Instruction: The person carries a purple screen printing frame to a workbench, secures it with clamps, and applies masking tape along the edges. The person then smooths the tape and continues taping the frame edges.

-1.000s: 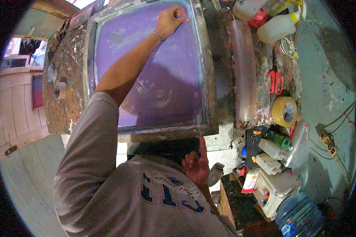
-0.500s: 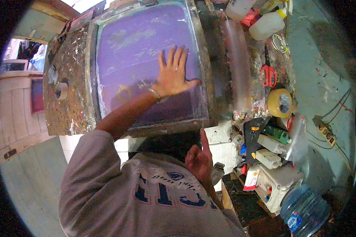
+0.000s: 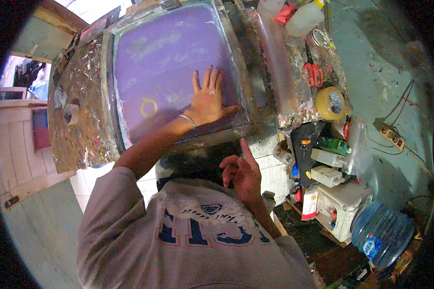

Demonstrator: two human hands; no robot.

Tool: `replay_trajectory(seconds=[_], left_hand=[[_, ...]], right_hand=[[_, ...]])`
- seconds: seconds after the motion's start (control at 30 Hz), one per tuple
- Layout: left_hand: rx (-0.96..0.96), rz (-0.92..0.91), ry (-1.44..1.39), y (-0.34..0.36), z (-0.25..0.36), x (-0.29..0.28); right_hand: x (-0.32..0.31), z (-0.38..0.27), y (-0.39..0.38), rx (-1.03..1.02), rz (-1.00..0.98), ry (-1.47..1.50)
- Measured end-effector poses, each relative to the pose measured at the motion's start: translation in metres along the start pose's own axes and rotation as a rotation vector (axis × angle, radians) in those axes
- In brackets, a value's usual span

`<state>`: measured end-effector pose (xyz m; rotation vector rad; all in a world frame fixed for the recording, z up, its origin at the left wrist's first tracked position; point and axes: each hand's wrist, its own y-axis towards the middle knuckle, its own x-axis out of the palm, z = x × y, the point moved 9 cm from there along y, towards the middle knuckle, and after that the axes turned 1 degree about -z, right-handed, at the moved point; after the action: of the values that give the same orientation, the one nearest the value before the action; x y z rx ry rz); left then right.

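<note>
Left hand palm down on purple panel, lower right part, fingers spread wide. Panel sits inside worn frame on paint-stained table, in front of person. Right hand just below frame's near edge: index finger straight, pointing at it, contact unclear; other fingers curled, can't tell if gripping anything. Right of frame: clear plastic roll, red-handled scissors, yellowish tape roll.
</note>
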<state>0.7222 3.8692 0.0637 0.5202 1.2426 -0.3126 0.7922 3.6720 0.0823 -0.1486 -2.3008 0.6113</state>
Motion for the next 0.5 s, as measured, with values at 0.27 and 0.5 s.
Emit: replay_trajectory(seconds=[0.27,0.5], left_hand=[[0.158,-0.064,-0.005,-0.015,0.029,-0.004],[0.231,-0.237,-0.079,-0.057,0.088,0.000]], right_hand=[[0.007,0.009,-0.016,0.045,-0.063,-0.163],[-0.035,-0.002,-0.019,0.005,0.135,-0.212]])
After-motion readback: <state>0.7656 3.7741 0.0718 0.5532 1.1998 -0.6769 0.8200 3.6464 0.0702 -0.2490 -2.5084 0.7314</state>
